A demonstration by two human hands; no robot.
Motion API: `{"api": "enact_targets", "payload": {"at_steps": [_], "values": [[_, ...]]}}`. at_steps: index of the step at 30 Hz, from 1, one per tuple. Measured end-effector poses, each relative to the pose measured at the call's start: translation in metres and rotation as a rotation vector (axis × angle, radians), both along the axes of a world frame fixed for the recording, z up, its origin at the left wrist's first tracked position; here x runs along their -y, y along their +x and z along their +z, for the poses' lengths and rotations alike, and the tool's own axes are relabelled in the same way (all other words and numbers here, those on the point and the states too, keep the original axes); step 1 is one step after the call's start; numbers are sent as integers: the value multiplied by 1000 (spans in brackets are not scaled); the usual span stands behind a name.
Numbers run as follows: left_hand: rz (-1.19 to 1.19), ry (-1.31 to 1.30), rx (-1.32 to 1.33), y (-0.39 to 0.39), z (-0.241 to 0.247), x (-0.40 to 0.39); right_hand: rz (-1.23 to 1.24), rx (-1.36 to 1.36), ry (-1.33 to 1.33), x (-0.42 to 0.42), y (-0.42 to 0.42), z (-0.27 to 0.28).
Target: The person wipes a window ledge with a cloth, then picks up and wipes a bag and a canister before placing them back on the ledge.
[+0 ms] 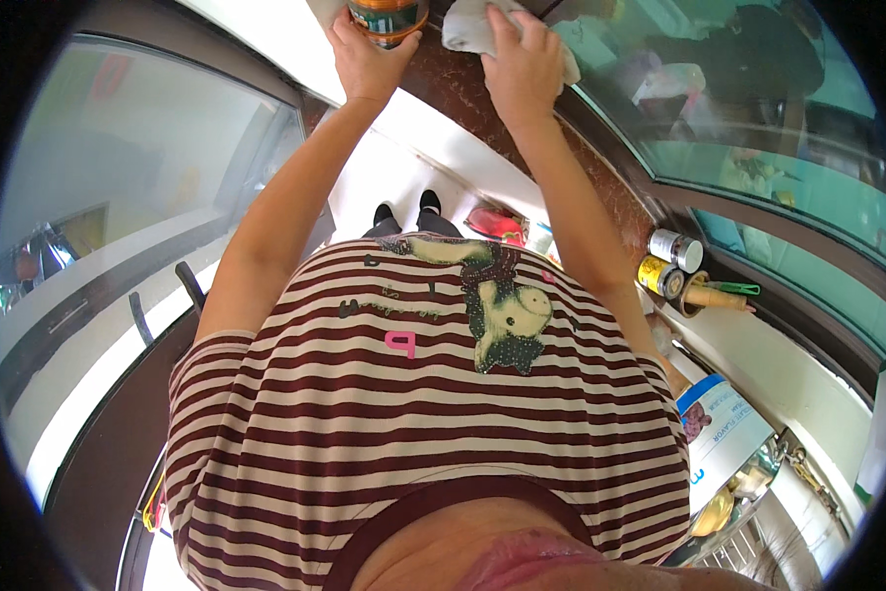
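Observation:
My left hand [375, 65] grips a jar [387, 16] with an orange lid and a dark green label at the top edge of the view; part of the jar is cut off. To its right, my right hand [522, 70] is closed on a folded white cloth [468, 28], over the reddish-brown marbled ledge [457, 96] beside the window. The jar and the cloth are apart.
Jars with a white label [666, 248] and a yellow label [657, 275] stand on the ledge at right, beside a holder with a green-handled tool [734, 287]. Glass panes [768, 133] flank both sides. A red item [493, 223] lies low, near my feet.

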State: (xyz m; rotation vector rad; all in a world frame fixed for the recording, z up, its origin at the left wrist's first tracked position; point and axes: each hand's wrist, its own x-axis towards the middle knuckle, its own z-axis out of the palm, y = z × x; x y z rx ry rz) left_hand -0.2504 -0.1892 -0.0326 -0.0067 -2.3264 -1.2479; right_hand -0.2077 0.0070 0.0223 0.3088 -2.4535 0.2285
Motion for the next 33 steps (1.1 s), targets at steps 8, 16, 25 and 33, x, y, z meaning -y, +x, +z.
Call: {"api": "enact_targets", "payload": {"at_steps": [8, 16, 25, 33], "values": [[25, -108, 44, 6, -7, 13, -96, 403, -22, 3, 9, -59], [-13, -65, 17, -2, 3, 7, -8, 72, 65, -25, 12, -54], [-23, -78, 35, 0, 2, 10, -406, 221, -264, -74, 118, -53], [-19, 42, 70, -16, 1, -3, -59, 9, -53, -30, 30, -51]]}}
